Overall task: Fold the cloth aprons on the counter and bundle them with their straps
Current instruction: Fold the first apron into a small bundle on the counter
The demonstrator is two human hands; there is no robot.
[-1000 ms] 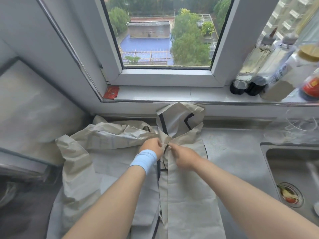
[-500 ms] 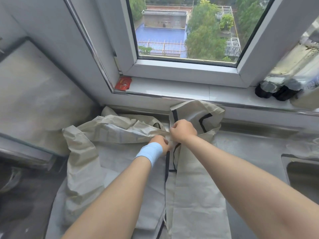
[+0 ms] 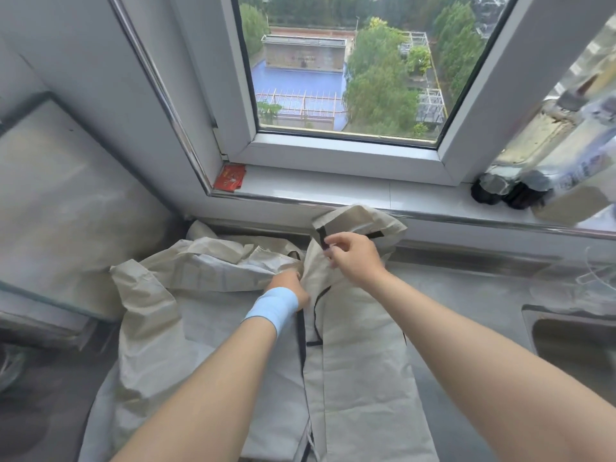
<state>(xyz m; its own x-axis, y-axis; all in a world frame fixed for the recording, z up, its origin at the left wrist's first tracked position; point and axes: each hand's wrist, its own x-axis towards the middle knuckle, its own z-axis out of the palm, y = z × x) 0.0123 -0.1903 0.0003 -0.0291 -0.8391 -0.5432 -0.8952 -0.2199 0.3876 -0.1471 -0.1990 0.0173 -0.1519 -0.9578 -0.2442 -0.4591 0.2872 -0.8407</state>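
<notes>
A beige cloth apron (image 3: 363, 371) with black trim lies lengthwise on the steel counter, its top end propped against the window ledge. A second, crumpled beige apron (image 3: 150, 315) spreads to its left. My left hand (image 3: 289, 284), a pale blue band on its wrist, grips the cloth where the two aprons meet; its fingers are hidden in the folds. Just above it, my right hand (image 3: 353, 255) pinches a thin strap near the upper black trim (image 3: 320, 235).
A steel sink (image 3: 576, 341) lies at the right. Dark-capped bottles (image 3: 510, 191) stand on the window ledge, with a small red packet (image 3: 230, 176) at the ledge's left end. A grey panel (image 3: 66, 208) leans at the left. Bare counter (image 3: 466, 295) shows right of the aprons.
My right hand has risen from beside the left hand toward the apron's top, lifting the strap. The left hand has stayed on the cloth. The camera has shifted left.
</notes>
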